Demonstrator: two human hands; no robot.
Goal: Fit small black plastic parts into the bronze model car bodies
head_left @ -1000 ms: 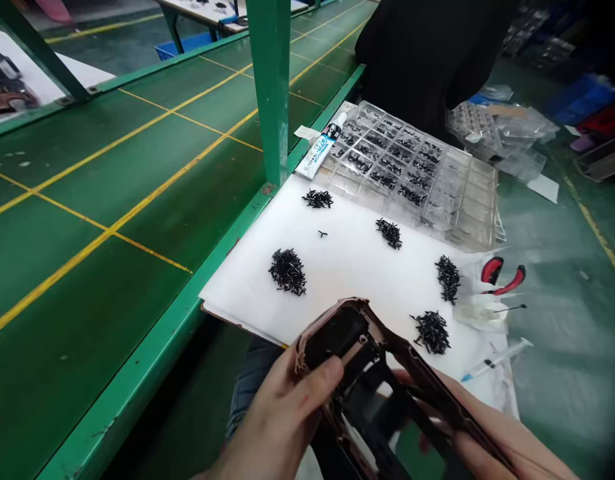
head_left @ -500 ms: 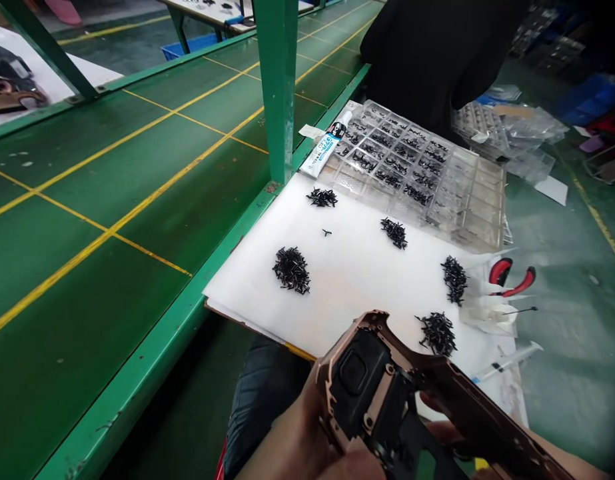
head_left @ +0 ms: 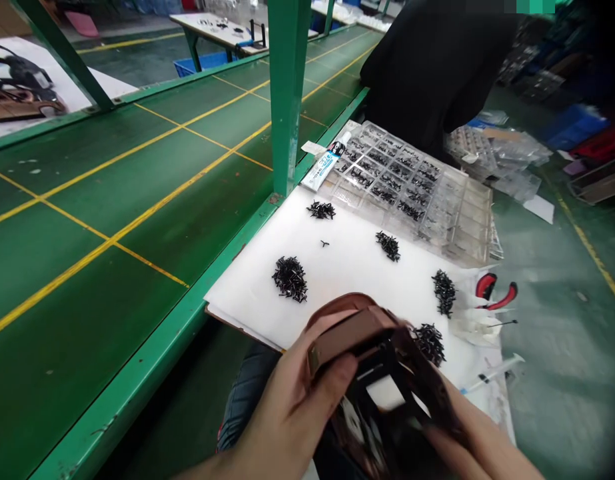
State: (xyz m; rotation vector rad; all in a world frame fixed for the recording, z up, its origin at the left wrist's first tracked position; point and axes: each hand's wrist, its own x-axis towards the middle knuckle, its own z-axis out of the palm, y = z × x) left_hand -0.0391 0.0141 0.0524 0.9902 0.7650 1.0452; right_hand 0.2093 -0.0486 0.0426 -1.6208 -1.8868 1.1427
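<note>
At the bottom centre of the frame, we hold the brown shell (head_left: 350, 333) between both hands. Our left hand (head_left: 300, 400) grips its near-left end, the thumb pressed over the edge and the fingers behind. Our right hand (head_left: 480, 433) is closed around its right side, though blur and the shell's dark inner parts hide most of those fingers. The shell is tilted, its open side partly facing us, and it overlaps the lower edge of the white sheet (head_left: 257, 287) in our view.

On the sheet lie five piles of black screws: the left pile (head_left: 290, 279), the upper pile (head_left: 321, 210), the middle pile (head_left: 388, 246), the right pile (head_left: 444, 293) and the lower pile (head_left: 430, 344), this last one just beside the shell in the picture. A few loose screws (head_left: 325, 244) sit between the left and upper piles.

Above centre, a clear sorting box (head_left: 467, 213) holds small dark parts in many compartments, and a glue tube (head_left: 323, 167) lies at its left end. Toward the right of the frame we see red-handled pliers (head_left: 504, 297) and, below them, a syringe (head_left: 497, 373). A green belt (head_left: 152, 173) fills the left, with a green post (head_left: 286, 100) at its edge. A person in black (head_left: 432, 60) is at the top.
</note>
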